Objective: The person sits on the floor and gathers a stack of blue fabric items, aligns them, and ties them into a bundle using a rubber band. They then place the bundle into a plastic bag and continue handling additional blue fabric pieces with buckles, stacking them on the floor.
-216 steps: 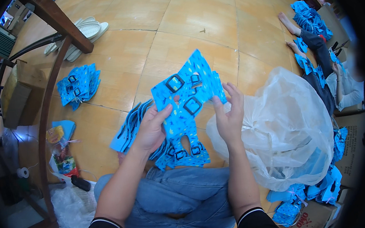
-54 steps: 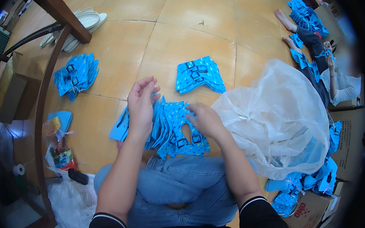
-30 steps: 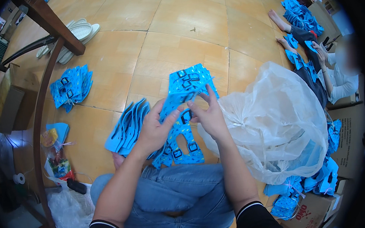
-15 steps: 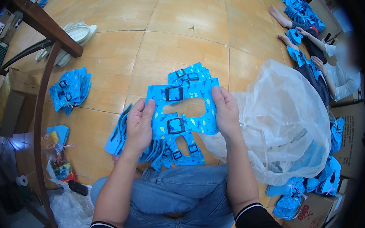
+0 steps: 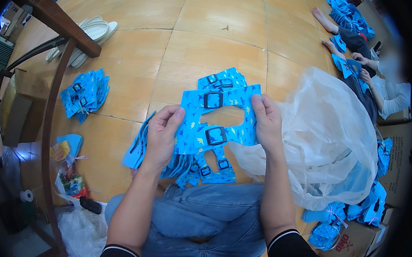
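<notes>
Between my hands is a flat blue printed piece with two black buckles [image 5: 193,122], spread over my lap, with floor showing through its cut-out. My left hand [image 5: 162,137] pinches its left edge, thumb on top. On the opposite edge, my right hand [image 5: 268,123] grips in the same way. Just below lies a similar smaller-looking buckled piece [image 5: 217,174], beside a fanned row of blue pieces [image 5: 141,144] partly covered by my left arm. Beyond the held piece, another stack of buckled blue pieces [image 5: 233,75] rests on the floor, its near part hidden.
A crumpled translucent plastic bag [image 5: 319,138] fills the right side. Another blue stack [image 5: 85,95] lies at left near a wooden chair leg [image 5: 62,26] and pale slippers [image 5: 94,30]. At far right, a seated person [image 5: 391,95] handles blue pieces. Cardboard boxes [image 5: 397,160] stand nearby.
The held piece and both hands have shifted slightly right in the picture, and the surroundings have shifted a little too. The grip of both hands stays the same.
</notes>
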`<action>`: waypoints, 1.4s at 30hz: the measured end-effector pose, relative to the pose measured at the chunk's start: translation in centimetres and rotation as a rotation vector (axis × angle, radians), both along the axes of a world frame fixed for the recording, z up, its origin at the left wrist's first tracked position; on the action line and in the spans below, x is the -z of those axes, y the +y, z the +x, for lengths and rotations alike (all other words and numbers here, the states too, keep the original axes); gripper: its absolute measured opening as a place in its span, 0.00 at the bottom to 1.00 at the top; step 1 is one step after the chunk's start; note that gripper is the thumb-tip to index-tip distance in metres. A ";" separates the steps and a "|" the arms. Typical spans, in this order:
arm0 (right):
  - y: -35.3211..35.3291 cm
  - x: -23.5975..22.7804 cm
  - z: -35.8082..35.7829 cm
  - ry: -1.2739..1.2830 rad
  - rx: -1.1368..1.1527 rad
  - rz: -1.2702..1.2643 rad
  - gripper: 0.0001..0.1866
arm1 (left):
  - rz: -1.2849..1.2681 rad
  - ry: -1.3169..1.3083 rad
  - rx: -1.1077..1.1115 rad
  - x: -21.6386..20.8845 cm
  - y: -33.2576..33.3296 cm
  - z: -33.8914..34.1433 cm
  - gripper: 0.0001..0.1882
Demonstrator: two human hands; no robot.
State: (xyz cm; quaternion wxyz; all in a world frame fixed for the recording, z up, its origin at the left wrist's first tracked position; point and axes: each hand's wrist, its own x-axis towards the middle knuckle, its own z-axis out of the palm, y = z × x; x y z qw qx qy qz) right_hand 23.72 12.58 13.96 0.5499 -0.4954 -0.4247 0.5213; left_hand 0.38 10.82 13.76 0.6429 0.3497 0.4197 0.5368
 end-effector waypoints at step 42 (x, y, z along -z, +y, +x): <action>-2.4 0.8 -5.8 -0.154 -0.136 -0.033 0.21 | 0.094 0.028 0.011 0.1 -2.0 3.5 0.15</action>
